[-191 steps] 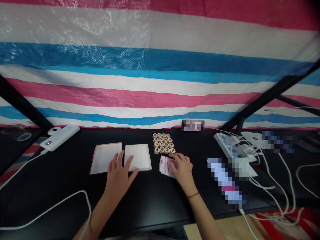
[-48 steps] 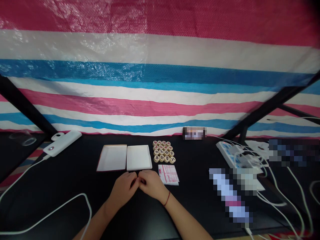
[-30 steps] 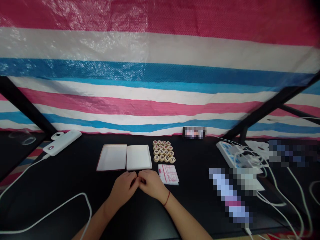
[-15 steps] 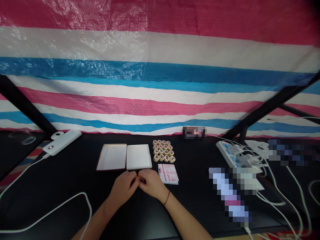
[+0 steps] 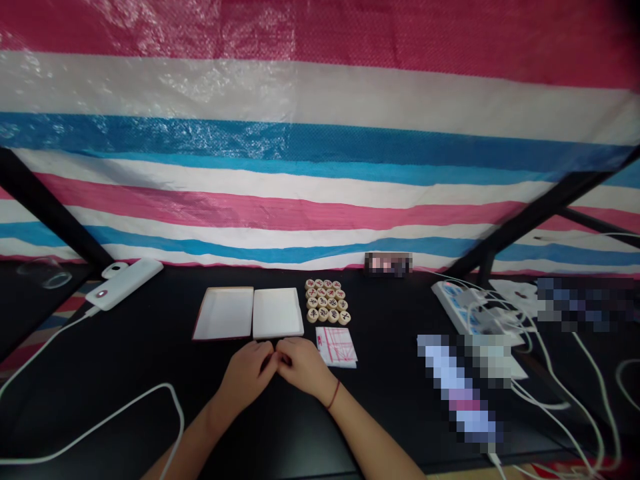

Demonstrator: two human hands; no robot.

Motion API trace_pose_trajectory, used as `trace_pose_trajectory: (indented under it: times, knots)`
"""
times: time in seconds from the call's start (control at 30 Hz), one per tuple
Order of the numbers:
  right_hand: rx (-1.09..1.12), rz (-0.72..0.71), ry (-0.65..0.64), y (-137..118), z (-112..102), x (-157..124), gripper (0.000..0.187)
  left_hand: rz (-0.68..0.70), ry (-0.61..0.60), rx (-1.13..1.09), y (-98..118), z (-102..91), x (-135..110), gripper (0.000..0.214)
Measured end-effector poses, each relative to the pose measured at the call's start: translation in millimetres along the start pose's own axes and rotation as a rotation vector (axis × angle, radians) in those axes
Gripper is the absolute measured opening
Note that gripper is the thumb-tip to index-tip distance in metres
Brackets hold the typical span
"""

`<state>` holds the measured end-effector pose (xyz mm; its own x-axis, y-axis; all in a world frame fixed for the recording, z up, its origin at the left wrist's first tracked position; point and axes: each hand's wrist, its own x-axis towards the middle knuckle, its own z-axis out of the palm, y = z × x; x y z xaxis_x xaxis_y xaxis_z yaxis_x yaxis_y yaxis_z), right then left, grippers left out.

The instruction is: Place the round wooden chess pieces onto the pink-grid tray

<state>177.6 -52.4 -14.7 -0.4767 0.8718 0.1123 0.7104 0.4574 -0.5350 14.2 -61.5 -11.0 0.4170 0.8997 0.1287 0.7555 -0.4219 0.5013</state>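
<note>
Head view: open cardboard box (image 5: 225, 312)
Curled left hand (image 5: 246, 375) and right hand (image 5: 303, 367) are touching before it; seemingly flimsy, grip its rim.

The little round wooden pieces (image 5: 327, 302) have red and black signs on top, but they are too small to read. The folded paper (image 5: 337, 347) just below them has red lines and marks, also too small. No other words can be read.

2 shallow white rectangular box trays (image 5: 224, 313), 16 round wooden game discs (image 5: 327, 302) and 1 folded red-printed white sheet (image 5: 337, 347) are counted.
</note>
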Motion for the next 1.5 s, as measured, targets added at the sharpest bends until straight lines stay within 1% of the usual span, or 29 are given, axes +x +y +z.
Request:
trace_pose_trajectory:
  times: [0.47,0.73,0.87,0.93,1.0,1.1,1.17,1.23,1.37,1.43,1.5]
  knots:
    - [0.019,0.001,0.024,0.2,1.6,0.0,0.02,-0.019,-0.032,0.019,-0.8,0.9,-0.2,0.025]
    - [0.009,-0.006,0.036,0.2,1.5,-0.1,0.02,0.006,-0.008,0.007,-1.0,0.6,0.3,0.025]
    - [0.005,-0.028,0.064,0.8,0.6,-1.9,0.02,0.03,0.029,-0.004,-2.2,2.3,-1.2,0.025]
    - [0.017,-0.055,0.113,1.7,-3.8,-6.4,0.02,0.06,0.057,-0.049,-1.6,1.3,-2.3,0.027]
    - [0.007,-0.056,0.235,4.0,-11.2,-14.4,0.021,0.115,0.097,-0.083,0.0,-2.6,-2.2,0.03]
    - [-0.085,0.013,0.46,12.0,-23.6,-32.3,0.02,0.202,0.183,-0.022,2.2,-12.8,4.3,0.029]
    - [-0.153,0.058,0.535,20.5,-28.5,-46.1,0.014,0.221,0.22,0.041,1.8,-20.1,13.7,0.025]
    - [-0.211,0.09,0.541,30.4,-29.3,-59.3,0.017,0.227,0.214,0.094,-0.7,-25.4,25.2,0.019]
    - [-0.329,0.151,0.506,45.9,-23.9,-78.0,0.033,0.209,0.177,0.213,-8.4,-26.1,43.4,0.017]
    - [-0.363,0.181,0.495,48.1,-22.0,-82.0,0.033,0.184,0.16,0.243,-10.7,-22.6,46.4,0.016]
    - [-0.368,0.21,0.478,46.8,-21.7,-83.1,0.027,0.162,0.143,0.247,-11.5,-18.6,45.4,0.014]
